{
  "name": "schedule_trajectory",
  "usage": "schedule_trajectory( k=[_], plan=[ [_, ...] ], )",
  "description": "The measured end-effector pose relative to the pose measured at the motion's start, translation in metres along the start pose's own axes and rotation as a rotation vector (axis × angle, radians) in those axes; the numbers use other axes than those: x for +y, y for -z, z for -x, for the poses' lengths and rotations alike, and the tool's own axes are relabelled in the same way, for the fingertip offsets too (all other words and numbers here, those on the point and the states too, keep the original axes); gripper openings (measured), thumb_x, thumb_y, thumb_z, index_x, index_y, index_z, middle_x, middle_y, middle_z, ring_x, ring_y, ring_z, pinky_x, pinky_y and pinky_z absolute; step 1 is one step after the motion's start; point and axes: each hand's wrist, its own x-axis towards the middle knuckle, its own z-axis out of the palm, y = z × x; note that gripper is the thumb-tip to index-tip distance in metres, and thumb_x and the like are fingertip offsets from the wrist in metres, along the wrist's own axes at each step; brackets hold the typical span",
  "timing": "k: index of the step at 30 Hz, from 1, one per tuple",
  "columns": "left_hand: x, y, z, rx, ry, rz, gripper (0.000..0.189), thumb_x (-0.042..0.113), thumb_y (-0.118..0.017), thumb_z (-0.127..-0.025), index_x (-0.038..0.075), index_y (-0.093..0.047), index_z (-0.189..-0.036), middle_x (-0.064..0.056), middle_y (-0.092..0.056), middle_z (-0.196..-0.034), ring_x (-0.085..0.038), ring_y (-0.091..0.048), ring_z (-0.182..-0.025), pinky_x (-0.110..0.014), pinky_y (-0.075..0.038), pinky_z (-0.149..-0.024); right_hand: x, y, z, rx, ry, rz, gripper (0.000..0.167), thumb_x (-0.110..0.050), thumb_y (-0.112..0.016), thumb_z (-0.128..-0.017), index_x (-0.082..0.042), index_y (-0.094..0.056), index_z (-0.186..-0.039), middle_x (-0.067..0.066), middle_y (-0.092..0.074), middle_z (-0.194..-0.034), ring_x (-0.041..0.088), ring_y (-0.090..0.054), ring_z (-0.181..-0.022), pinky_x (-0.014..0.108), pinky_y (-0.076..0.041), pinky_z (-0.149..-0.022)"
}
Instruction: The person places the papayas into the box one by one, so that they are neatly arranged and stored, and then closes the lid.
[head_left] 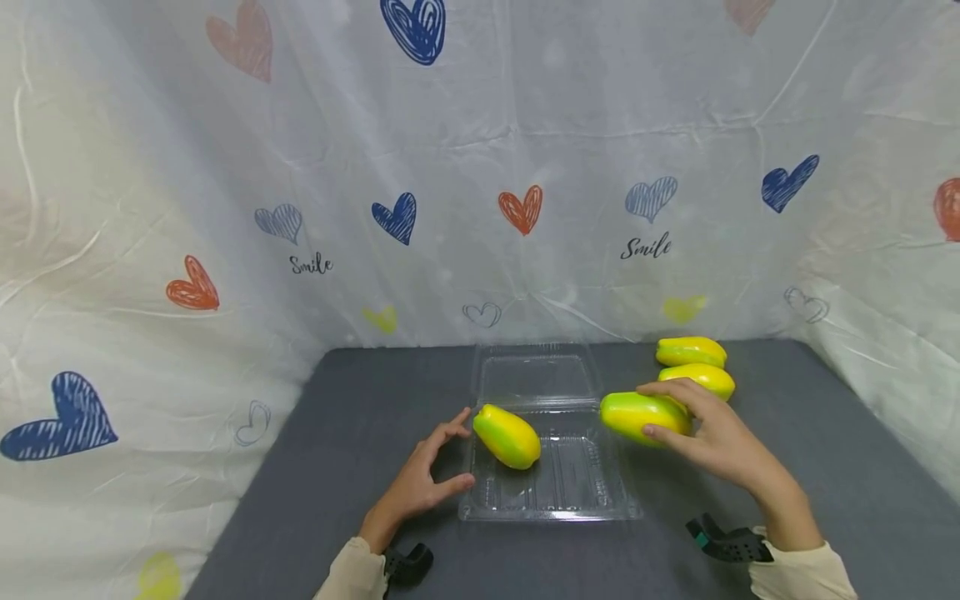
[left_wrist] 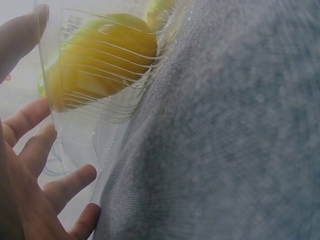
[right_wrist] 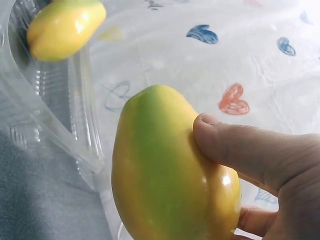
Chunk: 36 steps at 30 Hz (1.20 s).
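A yellow-green papaya (right_wrist: 165, 170) is held in my right hand (head_left: 720, 429), thumb on the near side and fingers over the far side. In the head view this papaya (head_left: 637, 417) overlaps the right edge of a clear plastic clamshell box (head_left: 577, 479). Inside the box's left part lies another papaya (head_left: 507, 437), tilted. My left hand (head_left: 427, 471) is at the box's left edge, fingers spread and thumb apart. The left wrist view shows its fingers (left_wrist: 70, 187) right by the clear wall, with the papaya (left_wrist: 110, 55) behind the plastic.
Two more papayas, a far one (head_left: 690, 352) and a nearer one (head_left: 701, 379), lie at the back right of the grey table (head_left: 360, 417). The box's lid (head_left: 536, 377) is folded back toward the heart-printed curtain (head_left: 450, 275). Black straps are on both wrists.
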Motion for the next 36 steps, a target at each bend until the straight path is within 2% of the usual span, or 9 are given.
schedule_trajectory(
  k=[7, 12, 18, 26, 36],
  plan=[
    [0.0, 0.0, 0.0, 0.001, 0.005, 0.004, 0.054, 0.021, -0.078, -0.089, 0.021, -0.051, -0.136, 0.005, -0.03, -0.168, -0.032, -0.031, -0.155, -0.075, -0.024, -0.113, -0.003, -0.003, 0.0, 0.004, 0.002, 0.002, 0.047, -0.027, -0.082, -0.088, -0.022, -0.065, -0.132, 0.001, -0.067, -0.126, 0.007, -0.056, -0.112, 0.032, -0.05, -0.087],
    [-0.001, -0.001, -0.001, 0.011, -0.004, -0.001, 0.054, 0.025, -0.078, -0.088, 0.024, -0.051, -0.135, 0.007, -0.03, -0.168, -0.03, -0.031, -0.155, -0.073, -0.024, -0.115, -0.005, -0.001, -0.001, 0.013, 0.014, 0.002, 0.048, -0.027, -0.083, -0.087, -0.022, -0.065, -0.132, -0.001, -0.067, -0.125, 0.007, -0.056, -0.112, 0.03, -0.049, -0.087],
    [0.0, -0.002, -0.001, 0.012, -0.009, -0.011, 0.055, 0.025, -0.078, -0.088, 0.024, -0.051, -0.136, 0.004, -0.031, -0.168, -0.031, -0.032, -0.154, -0.074, -0.025, -0.114, -0.008, -0.001, -0.001, 0.022, 0.001, -0.006, 0.048, -0.027, -0.083, -0.087, -0.021, -0.064, -0.131, -0.001, -0.066, -0.126, 0.011, -0.058, -0.112, 0.028, -0.049, -0.087],
    [0.0, -0.002, 0.002, 0.02, 0.02, -0.01, 0.055, 0.02, -0.079, -0.088, 0.028, -0.051, -0.135, 0.005, -0.031, -0.168, -0.033, -0.032, -0.154, -0.077, -0.022, -0.11, -0.009, -0.006, -0.001, 0.046, 0.023, -0.025, 0.05, -0.023, -0.082, -0.088, -0.021, -0.063, -0.134, 0.001, -0.066, -0.126, 0.005, -0.055, -0.11, 0.027, -0.049, -0.086],
    [0.004, -0.002, 0.001, 0.015, 0.042, 0.007, 0.054, 0.02, -0.079, -0.088, 0.028, -0.051, -0.135, 0.008, -0.031, -0.168, -0.032, -0.031, -0.154, -0.076, -0.022, -0.112, -0.015, -0.013, -0.004, 0.06, 0.03, -0.046, 0.05, -0.022, -0.082, -0.088, -0.02, -0.063, -0.134, 0.0, -0.066, -0.126, 0.005, -0.055, -0.109, 0.026, -0.048, -0.087]
  ],
)
